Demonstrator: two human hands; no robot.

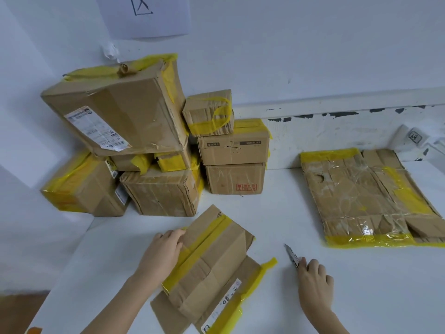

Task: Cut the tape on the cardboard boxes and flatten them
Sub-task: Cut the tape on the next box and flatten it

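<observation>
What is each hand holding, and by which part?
Right hand grips a small metal utility knife by its handle; left hand holds the half-flattened yellow-taped cardboard box by its left edge.

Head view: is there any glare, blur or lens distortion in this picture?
Head view: glare shines on the clear tape of the flattened cardboard; the wall ledge looks bowed, which suggests wide-angle distortion; the box label print is too soft to read; lighting is even, with soft shadows only.
</observation>
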